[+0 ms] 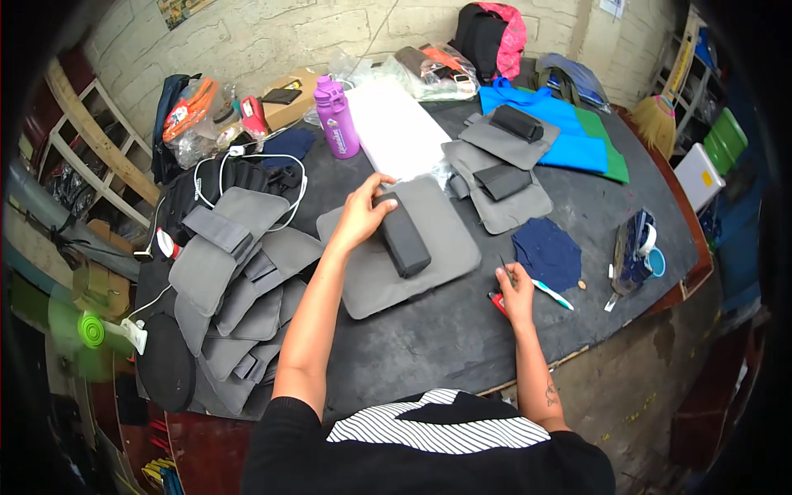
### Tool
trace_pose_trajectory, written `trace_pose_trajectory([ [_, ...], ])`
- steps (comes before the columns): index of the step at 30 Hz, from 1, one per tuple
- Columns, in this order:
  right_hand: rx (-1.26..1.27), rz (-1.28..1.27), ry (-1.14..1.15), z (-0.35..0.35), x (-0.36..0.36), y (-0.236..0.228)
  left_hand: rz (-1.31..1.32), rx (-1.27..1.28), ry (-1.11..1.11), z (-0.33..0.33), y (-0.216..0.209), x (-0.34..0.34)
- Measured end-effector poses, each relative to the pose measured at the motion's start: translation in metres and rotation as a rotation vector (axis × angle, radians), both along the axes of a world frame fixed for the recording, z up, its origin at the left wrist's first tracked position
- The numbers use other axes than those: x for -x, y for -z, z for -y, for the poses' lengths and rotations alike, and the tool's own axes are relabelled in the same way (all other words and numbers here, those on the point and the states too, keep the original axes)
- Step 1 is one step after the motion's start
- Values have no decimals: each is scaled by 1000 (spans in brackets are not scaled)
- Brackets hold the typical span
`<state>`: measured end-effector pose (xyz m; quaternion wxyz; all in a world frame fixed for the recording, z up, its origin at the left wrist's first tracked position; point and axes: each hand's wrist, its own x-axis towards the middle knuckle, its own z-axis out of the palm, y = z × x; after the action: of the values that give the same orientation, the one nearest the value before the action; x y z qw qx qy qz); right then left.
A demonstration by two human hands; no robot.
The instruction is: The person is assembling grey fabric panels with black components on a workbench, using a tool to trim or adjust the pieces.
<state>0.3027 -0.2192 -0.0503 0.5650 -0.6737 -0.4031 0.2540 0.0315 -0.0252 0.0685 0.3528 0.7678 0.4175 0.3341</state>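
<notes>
A grey padded fabric panel point(450, 241) with rounded corners lies on the table in front of me. On it stands a raised, box-shaped dark pouch point(404, 239). My left hand point(363, 214) grips the far end of this pouch, thumb on top. Off the panel's right side, my right hand point(517, 289) is closed, its fingers pinching a thin dark pointed tool point(502, 261) whose kind I cannot make out. By that hand are a small red object point(498, 304), partly hidden, and a white and teal pen point(553, 295). Just beyond lies a navy cloth piece point(548, 252).
Similar grey panels point(206, 276) are heaped at the left, with more panels point(516, 206) at the far right on blue and green bags point(569, 148). A purple bottle point(337, 120) stands at the back beside white sheets point(400, 128). A tape roll point(654, 262) sits near the right edge.
</notes>
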Motion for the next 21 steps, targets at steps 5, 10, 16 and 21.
trace_pose_trajectory([
  [5,-111,75,81,14,2,-4,343,-160,-78,-21,-35,10],
  [10,-110,44,110,9,3,-3,336,-317,-75,-12,-46,4],
  [16,-162,81,26,-13,29,-36,196,-252,-95,16,-22,-15],
  [21,-71,393,-28,-21,32,-47,347,39,-61,28,-6,-24],
])
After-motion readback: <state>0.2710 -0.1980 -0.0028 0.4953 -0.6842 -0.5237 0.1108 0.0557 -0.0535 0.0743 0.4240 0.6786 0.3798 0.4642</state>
